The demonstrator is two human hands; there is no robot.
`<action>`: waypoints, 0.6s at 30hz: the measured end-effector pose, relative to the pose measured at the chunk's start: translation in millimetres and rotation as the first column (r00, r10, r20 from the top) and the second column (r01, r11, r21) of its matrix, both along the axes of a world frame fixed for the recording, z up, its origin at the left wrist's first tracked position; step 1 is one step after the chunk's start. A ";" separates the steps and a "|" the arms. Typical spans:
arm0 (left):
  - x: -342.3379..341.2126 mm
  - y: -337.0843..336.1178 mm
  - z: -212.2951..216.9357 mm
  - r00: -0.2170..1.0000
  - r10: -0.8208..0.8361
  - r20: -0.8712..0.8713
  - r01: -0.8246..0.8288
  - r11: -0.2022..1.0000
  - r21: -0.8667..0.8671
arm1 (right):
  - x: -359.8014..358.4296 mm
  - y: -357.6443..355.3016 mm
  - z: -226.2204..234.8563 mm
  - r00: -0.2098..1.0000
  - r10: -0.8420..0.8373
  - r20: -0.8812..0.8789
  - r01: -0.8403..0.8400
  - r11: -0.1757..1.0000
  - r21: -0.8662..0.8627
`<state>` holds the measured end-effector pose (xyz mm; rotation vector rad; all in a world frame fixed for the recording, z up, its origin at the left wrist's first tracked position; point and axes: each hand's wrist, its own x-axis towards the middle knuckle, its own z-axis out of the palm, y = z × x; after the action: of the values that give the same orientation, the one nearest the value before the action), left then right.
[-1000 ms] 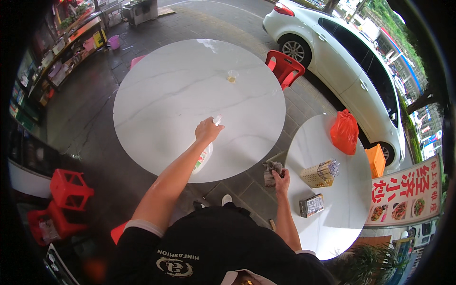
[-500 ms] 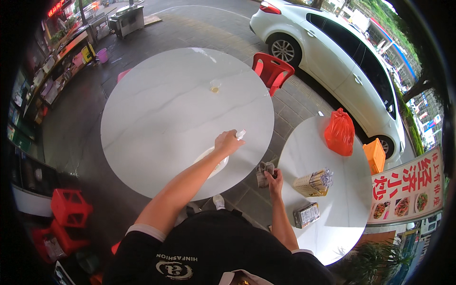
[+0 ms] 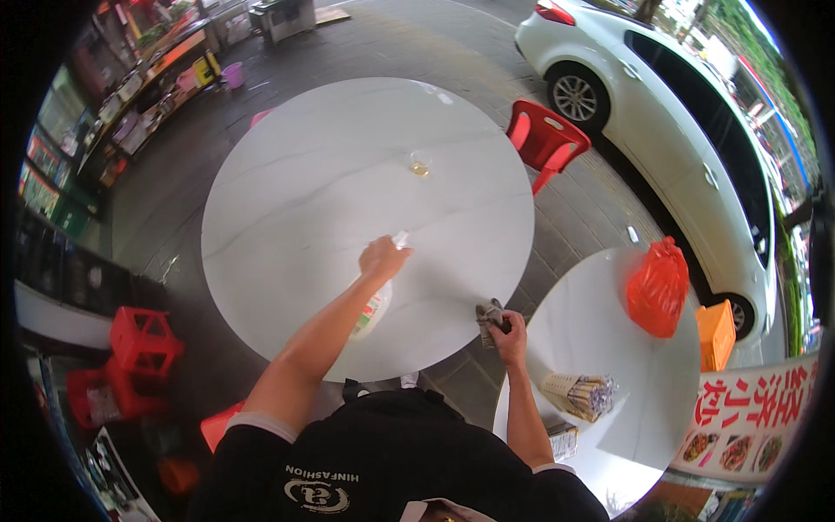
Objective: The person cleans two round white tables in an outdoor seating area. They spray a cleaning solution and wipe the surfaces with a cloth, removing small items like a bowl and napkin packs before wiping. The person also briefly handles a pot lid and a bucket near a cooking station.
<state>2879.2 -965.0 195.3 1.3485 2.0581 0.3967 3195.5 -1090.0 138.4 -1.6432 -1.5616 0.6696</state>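
Observation:
My left hand (image 3: pixel 383 260) is closed around the neck of a white spray bottle (image 3: pixel 372 315), whose labelled body hangs below the fist and is partly hidden by my forearm. Its pale nozzle (image 3: pixel 400 239) pokes out past my fingers, over the round white marbled table (image 3: pixel 287 217). At that table's near right edge, my right hand (image 3: pixel 511 334) grips a crumpled grey cloth (image 3: pixel 488 322). Farther back on the tabletop stands a small clear cup (image 3: pixel 420 165) with a little yellowish liquid.
A second white table (image 3: pixel 600 304) on the right bears a red plastic bag (image 3: pixel 658 287), a basket of wrapped chopsticks (image 3: pixel 578 396) and a box (image 3: pixel 564 442). A red chair (image 3: pixel 548 139) stands beyond the first table, near a parked white car (image 3: pixel 670 130). Red stools (image 3: pixel 143 339) are at left.
My left hand has moved left with the spray bottle, and more of its label shows. My right hand has brought the cloth to the round table's edge. The view has shifted.

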 end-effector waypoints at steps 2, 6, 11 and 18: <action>-24.9 -7.5 10.0 0.998 0.060 0.009 -0.059 0.994 -0.088 | -6.4 17.2 -4.0 0.983 0.175 0.058 -0.173 0.984 -0.042; -76.6 -40.9 -7.6 0.977 0.206 -0.060 -0.208 0.978 -0.022 | -28.2 33.8 -20.9 0.862 0.381 0.335 -0.344 0.924 -0.164; -122.5 -92.5 -14.4 0.941 0.338 0.020 -0.338 0.941 -0.002 | -57.8 28.2 -36.7 0.832 0.185 0.523 -0.090 0.975 -0.203; -163.3 -172.2 -7.1 0.855 0.505 0.116 -0.509 0.861 0.010 | -68.1 17.4 -70.2 0.759 0.158 0.632 -0.111 0.987 -0.113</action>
<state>2715.8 -1137.2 188.3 0.7587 2.3042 0.7250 3127.4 -1072.6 68.2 -1.9468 -2.1753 0.2223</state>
